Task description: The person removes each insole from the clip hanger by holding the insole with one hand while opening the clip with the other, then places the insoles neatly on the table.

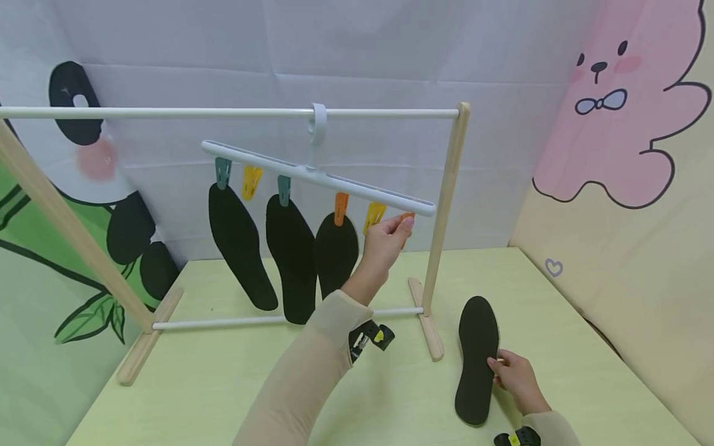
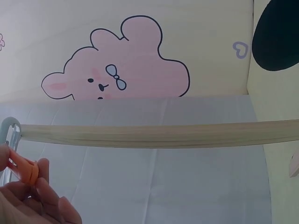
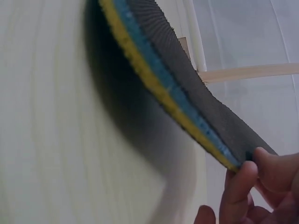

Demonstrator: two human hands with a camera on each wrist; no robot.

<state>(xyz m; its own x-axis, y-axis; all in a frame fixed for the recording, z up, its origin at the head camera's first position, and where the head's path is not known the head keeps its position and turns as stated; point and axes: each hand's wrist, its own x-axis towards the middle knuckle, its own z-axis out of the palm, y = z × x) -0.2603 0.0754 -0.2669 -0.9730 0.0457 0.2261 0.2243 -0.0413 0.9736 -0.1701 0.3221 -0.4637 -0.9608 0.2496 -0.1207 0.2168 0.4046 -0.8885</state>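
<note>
My left hand [image 1: 383, 249] pinches an orange clothespin [image 2: 25, 169] at the low right end of the white hanger [image 1: 346, 184]. That hanger hangs tilted from the rack's top bar. My right hand [image 1: 519, 378] holds a black insole [image 1: 477, 359] by its edge, thumb on top; the right wrist view shows blue and yellow layers along the insole's side [image 3: 177, 105]. Three more black insoles hang from the hanger: one [image 1: 237, 248] and another [image 1: 290, 260] under teal clips, the third [image 1: 336, 251] under an orange clip [image 1: 341, 209], its lower part hidden by my left arm.
A yellow clip [image 1: 252, 182] and another yellow clip [image 1: 374, 215] hang on the hanger without insoles. The rack has a white top bar [image 1: 212, 113], wooden posts [image 1: 446, 204] and wooden feet [image 1: 426, 322] on the pale table [image 1: 413, 396]. Printed fabric walls stand behind and beside it.
</note>
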